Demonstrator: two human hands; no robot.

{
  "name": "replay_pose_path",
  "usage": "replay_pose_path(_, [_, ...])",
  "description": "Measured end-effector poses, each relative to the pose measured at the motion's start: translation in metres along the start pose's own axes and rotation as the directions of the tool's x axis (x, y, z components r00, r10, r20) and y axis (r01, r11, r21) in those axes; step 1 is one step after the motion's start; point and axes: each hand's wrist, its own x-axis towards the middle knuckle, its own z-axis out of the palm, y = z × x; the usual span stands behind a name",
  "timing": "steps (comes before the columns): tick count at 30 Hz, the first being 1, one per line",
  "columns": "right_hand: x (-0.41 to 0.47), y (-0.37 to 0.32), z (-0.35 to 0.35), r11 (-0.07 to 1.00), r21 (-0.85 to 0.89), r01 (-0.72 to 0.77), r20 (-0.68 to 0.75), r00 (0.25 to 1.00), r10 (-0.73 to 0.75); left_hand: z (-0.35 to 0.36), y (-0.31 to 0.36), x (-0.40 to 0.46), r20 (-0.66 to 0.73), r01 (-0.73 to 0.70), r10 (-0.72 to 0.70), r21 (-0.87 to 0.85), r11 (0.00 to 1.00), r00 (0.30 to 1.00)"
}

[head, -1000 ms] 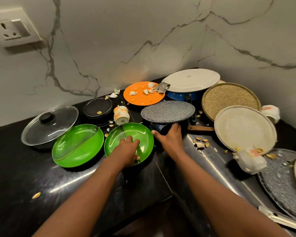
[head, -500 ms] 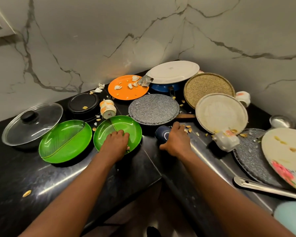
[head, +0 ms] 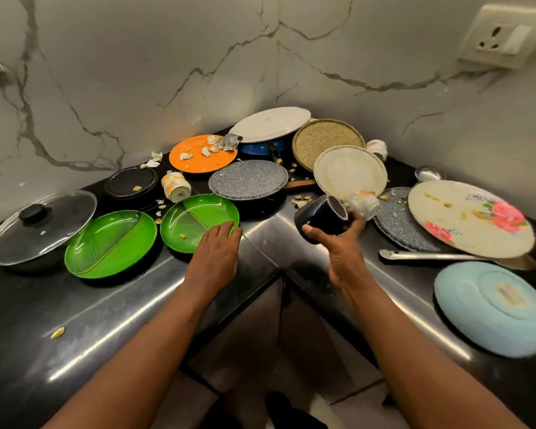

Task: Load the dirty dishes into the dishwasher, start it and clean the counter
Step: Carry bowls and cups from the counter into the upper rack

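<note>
My right hand grips a dark blue cup and holds it tilted above the steel counter corner, mouth facing up and right. My left hand grips the near rim of a green divided plate that lies on the counter. A second green divided plate lies to its left. Dirty dishes crowd the corner: an orange plate with scraps, a speckled grey plate, a cream plate, a floral plate and a light blue plate.
A glass lid covers a pot at far left, with a black dish and a tipped orange-and-white cup behind. A steel ladle handle lies right. Food scraps dot the counter. A wall socket sits upper right.
My right hand has lifted the dark blue cup off the counter and carried it right. My left hand slid to the green plate's near right rim. The view swung to the right.
</note>
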Motion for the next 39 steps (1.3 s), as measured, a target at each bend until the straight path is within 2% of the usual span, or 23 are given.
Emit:
replay_pose_path(3, [-0.044,-0.006,-0.013,0.986,-0.127,0.105,-0.021,0.994,-0.108,-0.011,0.012,-0.024,-0.032,-0.072,0.069,-0.094,0.993,0.997])
replay_pose_path(8, [-0.146,0.017,-0.037,0.891,-0.414,0.184,-0.05,0.973,-0.224,-0.01,0.044,-0.096,0.03,-0.234,0.244,-0.195,0.953,0.969])
replay_pose_path(11, [-0.217,0.03,-0.062,0.833,-0.539,0.121,-0.16,0.957,-0.242,0.0,0.07,-0.138,0.077,-0.361,0.386,-0.223,0.905,0.919])
replay_pose_path(15, [-0.313,0.04,-0.1,0.842,-0.539,0.031,-0.283,0.935,-0.216,0.006,0.115,-0.186,0.133,-0.464,0.506,-0.252,0.849,0.852])
replay_pose_path(19, [-0.405,0.044,-0.149,0.85,-0.516,-0.107,-0.446,0.88,-0.16,0.012,0.178,-0.221,0.179,-0.625,0.683,-0.293,0.724,0.708])
replay_pose_path(24, [-0.498,0.054,-0.204,0.944,-0.245,-0.219,-0.758,0.651,-0.046,0.02,0.276,-0.254,0.243,-0.768,0.85,-0.365,0.526,0.467])
replay_pose_path(27, [-0.543,0.06,-0.237,0.964,-0.105,-0.246,-0.845,0.534,0.045,0.025,0.337,-0.279,0.269,-0.817,0.905,-0.4,0.416,0.329])
replay_pose_path(31, [-0.586,0.066,-0.29,0.959,-0.041,-0.28,-0.902,0.423,0.085,0.034,0.415,-0.323,0.24,-0.839,0.959,-0.481,0.255,0.154])
replay_pose_path(35, [-0.61,0.072,-0.344,0.914,-0.092,-0.395,-0.929,0.364,0.064,0.042,0.479,-0.359,0.265,-0.893,0.964,-0.431,0.13,0.012])
replay_pose_path(39, [-0.608,0.084,-0.391,0.761,-0.201,-0.616,-0.913,0.4,0.083,0.056,0.521,-0.376,0.336,-0.937,0.938,-0.346,0.036,-0.088])
